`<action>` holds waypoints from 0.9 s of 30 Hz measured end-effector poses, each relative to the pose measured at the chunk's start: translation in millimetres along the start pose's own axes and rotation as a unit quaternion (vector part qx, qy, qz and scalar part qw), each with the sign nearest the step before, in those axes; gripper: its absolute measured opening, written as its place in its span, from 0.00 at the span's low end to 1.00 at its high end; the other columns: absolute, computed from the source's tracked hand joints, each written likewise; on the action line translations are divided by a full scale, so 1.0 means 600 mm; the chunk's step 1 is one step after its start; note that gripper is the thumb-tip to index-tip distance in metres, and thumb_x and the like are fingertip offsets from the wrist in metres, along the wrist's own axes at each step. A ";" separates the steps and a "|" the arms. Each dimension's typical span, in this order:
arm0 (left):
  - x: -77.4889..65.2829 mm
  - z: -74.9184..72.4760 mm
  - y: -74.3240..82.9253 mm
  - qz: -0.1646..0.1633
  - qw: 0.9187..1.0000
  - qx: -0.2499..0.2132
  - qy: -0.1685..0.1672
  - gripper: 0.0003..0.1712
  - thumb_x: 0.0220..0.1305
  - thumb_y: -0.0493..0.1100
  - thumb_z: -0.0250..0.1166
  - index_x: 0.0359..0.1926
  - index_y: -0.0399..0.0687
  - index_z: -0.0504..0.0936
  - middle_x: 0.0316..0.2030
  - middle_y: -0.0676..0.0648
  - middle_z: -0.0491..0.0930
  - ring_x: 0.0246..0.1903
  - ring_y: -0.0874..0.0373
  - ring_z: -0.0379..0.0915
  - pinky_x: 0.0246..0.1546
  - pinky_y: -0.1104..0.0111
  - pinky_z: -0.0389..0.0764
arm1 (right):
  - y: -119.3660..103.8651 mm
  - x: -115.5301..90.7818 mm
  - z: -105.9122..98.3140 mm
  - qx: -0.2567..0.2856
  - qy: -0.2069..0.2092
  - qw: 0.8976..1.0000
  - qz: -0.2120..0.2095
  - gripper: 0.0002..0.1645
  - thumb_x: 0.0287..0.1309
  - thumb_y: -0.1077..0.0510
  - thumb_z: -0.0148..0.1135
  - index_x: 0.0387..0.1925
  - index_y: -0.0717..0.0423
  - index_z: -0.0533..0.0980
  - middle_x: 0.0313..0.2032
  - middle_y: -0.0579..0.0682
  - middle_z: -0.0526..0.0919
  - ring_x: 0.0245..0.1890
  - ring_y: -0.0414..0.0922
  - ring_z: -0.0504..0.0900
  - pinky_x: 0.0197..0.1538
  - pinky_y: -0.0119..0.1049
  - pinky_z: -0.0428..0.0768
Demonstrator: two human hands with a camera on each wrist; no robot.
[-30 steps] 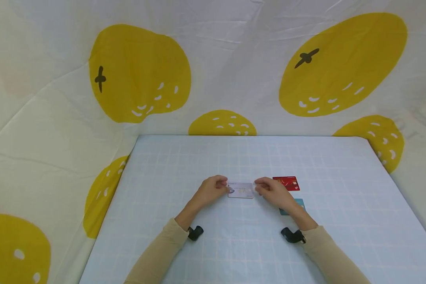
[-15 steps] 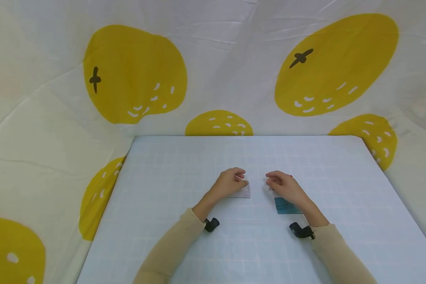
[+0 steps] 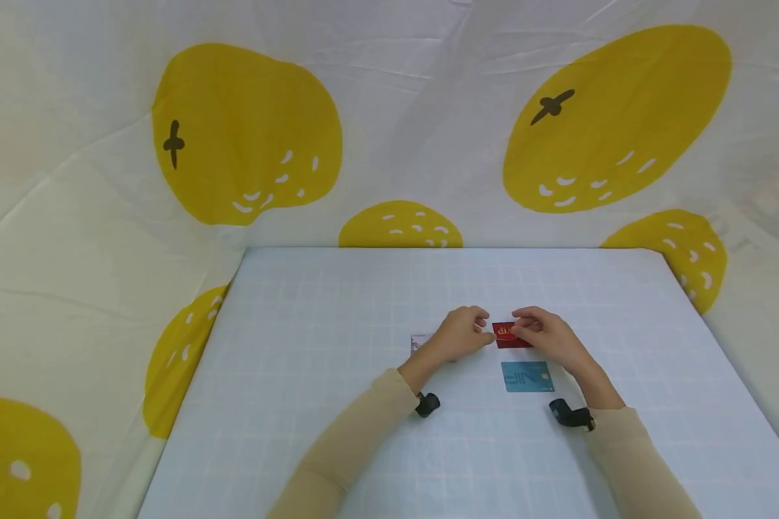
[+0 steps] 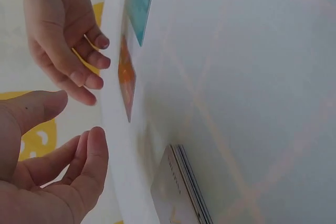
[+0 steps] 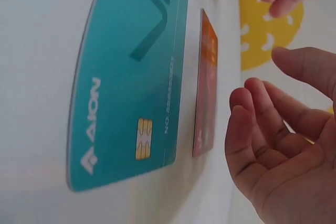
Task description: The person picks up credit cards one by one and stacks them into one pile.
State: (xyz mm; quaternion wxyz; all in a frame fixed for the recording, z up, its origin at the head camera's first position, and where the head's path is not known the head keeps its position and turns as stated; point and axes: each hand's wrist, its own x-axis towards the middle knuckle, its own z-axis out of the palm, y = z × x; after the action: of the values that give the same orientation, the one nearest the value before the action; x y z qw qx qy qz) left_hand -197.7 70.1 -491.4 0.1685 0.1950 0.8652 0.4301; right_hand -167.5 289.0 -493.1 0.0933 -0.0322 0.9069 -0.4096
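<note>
A red card [image 3: 505, 333] lies flat on the table between my two hands, partly covered by the right one in the head view. My left hand [image 3: 457, 337] hovers at its left end, thumb and fingers apart with nothing between them. Above its right end is my right hand [image 3: 552, 340]; the right wrist view shows those fingers [image 5: 240, 129] loosely bent and off the card. Nearer the body lies a teal card [image 3: 527, 377] with a gold chip. Behind the left wrist sits a small stack of pale cards [image 4: 176, 192], mostly hidden from the head camera.
The table [image 3: 311, 404] has a pale blue checked cover. A white cloth [image 3: 422, 130] printed with yellow fruit hangs behind the far edge and at the sides. Black wrist cameras [image 3: 568, 414] stick out below both wrists.
My left hand has moved right, from the pale stack to the red card. The right hand has shifted right, away from the stack, uncovering the teal card. The cards show no clear movement.
</note>
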 end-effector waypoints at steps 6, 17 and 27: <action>0.025 0.034 0.011 -0.020 0.996 0.086 0.007 0.24 0.63 0.48 0.71 0.56 0.41 0.81 0.39 0.50 0.79 0.35 0.62 0.71 0.36 0.74 0.75 | 0.017 0.002 -0.018 -0.007 -0.002 1.000 0.010 0.27 0.69 0.55 0.62 0.64 0.63 0.71 0.50 0.62 0.80 0.47 0.58 0.80 0.48 0.47 0.83; 0.042 0.063 0.009 -0.062 0.991 0.122 -0.011 0.29 0.60 0.49 0.73 0.60 0.46 0.76 0.44 0.49 0.76 0.38 0.61 0.69 0.41 0.71 0.76 | 0.060 0.011 -0.031 -0.048 -0.021 0.998 0.017 0.32 0.62 0.56 0.68 0.64 0.63 0.70 0.52 0.65 0.76 0.49 0.59 0.75 0.50 0.54 0.80; 0.048 0.072 0.009 -0.076 0.988 0.133 -0.004 0.26 0.58 0.46 0.75 0.55 0.49 0.76 0.41 0.51 0.74 0.39 0.62 0.68 0.41 0.71 0.75 | 0.068 0.015 -0.042 -0.078 -0.047 0.996 0.008 0.33 0.57 0.60 0.71 0.62 0.65 0.70 0.45 0.60 0.75 0.44 0.55 0.72 0.46 0.47 0.76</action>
State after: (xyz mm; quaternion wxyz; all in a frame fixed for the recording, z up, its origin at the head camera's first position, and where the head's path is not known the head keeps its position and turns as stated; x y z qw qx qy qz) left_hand -201.8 116.0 -515.5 0.1763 0.1508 0.9265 0.2962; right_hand -180.6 333.6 -508.8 0.1363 -0.0509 0.9308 -0.3354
